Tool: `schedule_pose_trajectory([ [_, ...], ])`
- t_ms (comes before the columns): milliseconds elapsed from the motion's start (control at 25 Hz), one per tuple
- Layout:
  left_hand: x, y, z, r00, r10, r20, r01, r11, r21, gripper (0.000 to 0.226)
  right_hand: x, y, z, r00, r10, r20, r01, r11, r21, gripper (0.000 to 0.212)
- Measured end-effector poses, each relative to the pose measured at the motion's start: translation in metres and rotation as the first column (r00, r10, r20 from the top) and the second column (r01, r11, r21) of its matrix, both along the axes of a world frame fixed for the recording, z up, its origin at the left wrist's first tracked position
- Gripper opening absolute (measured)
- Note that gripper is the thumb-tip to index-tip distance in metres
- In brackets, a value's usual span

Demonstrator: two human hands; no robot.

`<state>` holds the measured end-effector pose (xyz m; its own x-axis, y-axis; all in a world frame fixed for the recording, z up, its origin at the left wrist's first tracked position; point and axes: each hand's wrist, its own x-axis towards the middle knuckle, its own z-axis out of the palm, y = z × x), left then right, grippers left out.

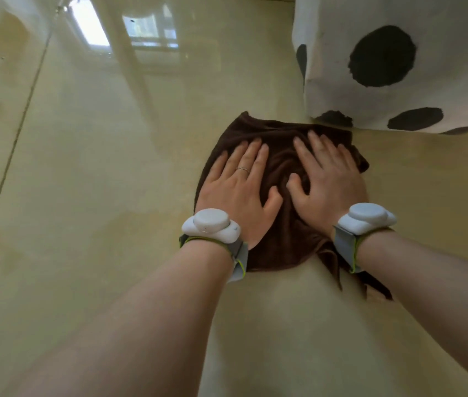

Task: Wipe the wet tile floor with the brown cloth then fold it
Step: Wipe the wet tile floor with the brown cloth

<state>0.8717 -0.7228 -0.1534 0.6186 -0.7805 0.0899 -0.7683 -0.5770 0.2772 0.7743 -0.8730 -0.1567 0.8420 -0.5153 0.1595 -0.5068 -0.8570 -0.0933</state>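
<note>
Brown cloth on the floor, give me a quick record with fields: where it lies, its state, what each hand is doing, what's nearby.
cloth: brown cloth, spread and rumpled on the tile floor, not folded
left hand: left hand pressing flat on the cloth, fingers straight, ring on one finger
right hand: right hand pressing flat on the cloth, fingers spread
wrists: a white wrist device strapped on each
floor: glossy, reflecting a window
nearby: white fabric with black dots, beyond the cloth to the right

soft daylight, window glare on the glossy floor [83,167], wide-angle edge distortion.
</note>
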Motion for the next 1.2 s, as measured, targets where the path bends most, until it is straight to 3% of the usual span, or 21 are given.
schedule_pose_trajectory([
  [160,-0.012,0.028,-0.001,0.999,0.046,0.019,-0.046,0.999,-0.01,0.069,-0.003,0.007,0.005,0.995,0.1,-0.007,-0.1,0.995,0.02,0.069],
  [360,-0.083,0.104,0.007,0.993,0.115,0.009,-0.115,0.992,0.048,0.071,-0.059,0.083,0.006,0.984,0.178,-0.014,-0.177,0.984,0.033,0.068],
  [600,-0.197,0.157,0.015,0.998,-0.048,-0.027,0.052,0.988,0.143,0.073,-0.213,0.131,0.02,0.98,0.186,-0.071,-0.174,0.974,0.144,0.066],
  [840,-0.29,0.109,0.013,0.95,-0.301,-0.082,0.31,0.938,0.153,0.077,-0.346,0.113,0.021,0.991,0.003,-0.137,0.016,0.99,0.141,0.065],
  [1200,-0.259,-0.004,0.009,0.945,-0.323,-0.045,0.326,0.941,0.093,0.076,-0.32,0.002,0.017,0.986,-0.058,-0.155,0.076,0.99,0.117,0.066],
])
